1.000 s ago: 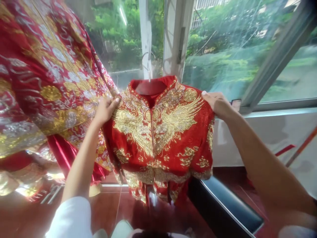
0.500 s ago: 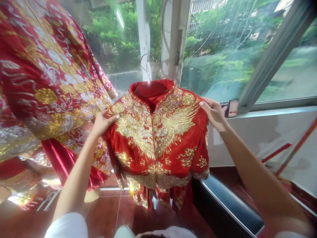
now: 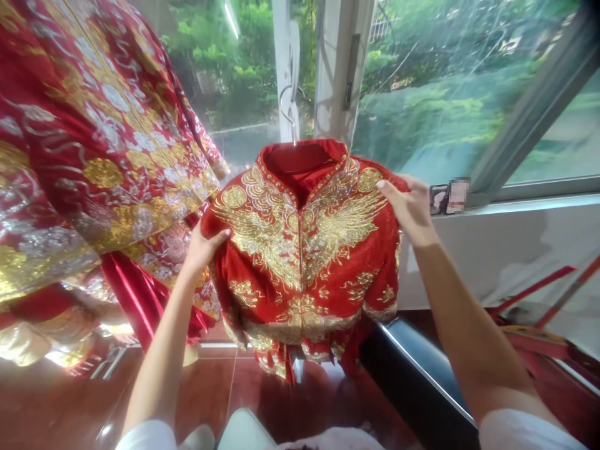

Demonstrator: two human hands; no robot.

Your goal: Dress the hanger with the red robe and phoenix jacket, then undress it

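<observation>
A short red jacket [image 3: 335,269] with gold and silver embroidery hangs in front of me on a hanger [image 3: 294,119], whose metal hook rises above the stand-up collar. At the jacket's left shoulder and upper sleeve, my left hand [image 3: 204,249] grips the cloth, thumb on the front and fingers hidden behind. My right hand [image 3: 410,203] holds the opposite shoulder the same way, thumb near a round gold emblem. The front zip looks closed. Gold-trimmed pointed panels hang below the hem.
A larger red embroidered garment [image 3: 105,169] hangs close on the left. Behind are windows with a white frame [image 3: 344,69]. Small cards or photos [image 3: 457,195] stand on the sill at right. A black glossy box-like object [image 3: 415,375] lies below the jacket, on the right.
My left hand has slid a little lower along the shoulder, and my right hand slightly inward. The whole view has shifted, so the jacket sits a bit further right.
</observation>
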